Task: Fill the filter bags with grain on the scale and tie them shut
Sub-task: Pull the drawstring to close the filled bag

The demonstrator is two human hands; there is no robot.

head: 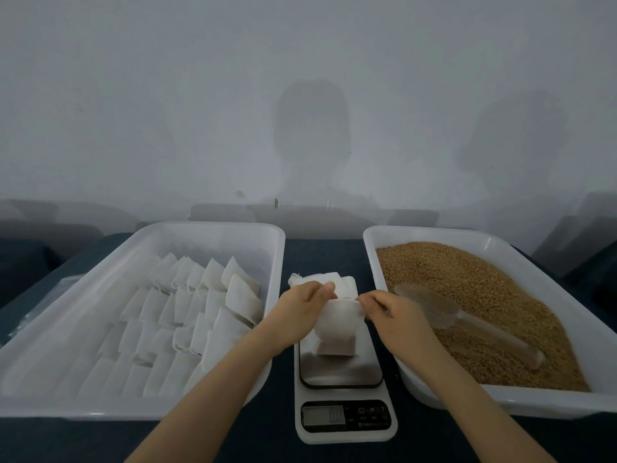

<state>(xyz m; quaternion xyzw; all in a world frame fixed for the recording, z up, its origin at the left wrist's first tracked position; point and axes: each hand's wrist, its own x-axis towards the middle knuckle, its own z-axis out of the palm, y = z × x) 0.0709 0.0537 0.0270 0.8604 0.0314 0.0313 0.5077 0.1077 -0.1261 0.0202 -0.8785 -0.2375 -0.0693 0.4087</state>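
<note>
Grips: left hand (300,312), right hand (397,317) are pinching white cloth filter bag (337,335) on white digital scale (340,372).
Progress: tying is seemingly pending; spare white bags (320,282) are waiting behind scale.

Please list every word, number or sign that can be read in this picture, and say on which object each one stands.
"M": button on the scale panel.
"T": button next to it.
Power sign: button left of "M".
Digits on the display: too blurred to read.
Small print under the buttons: too small to read.
Nothing else shows any text.
</note>
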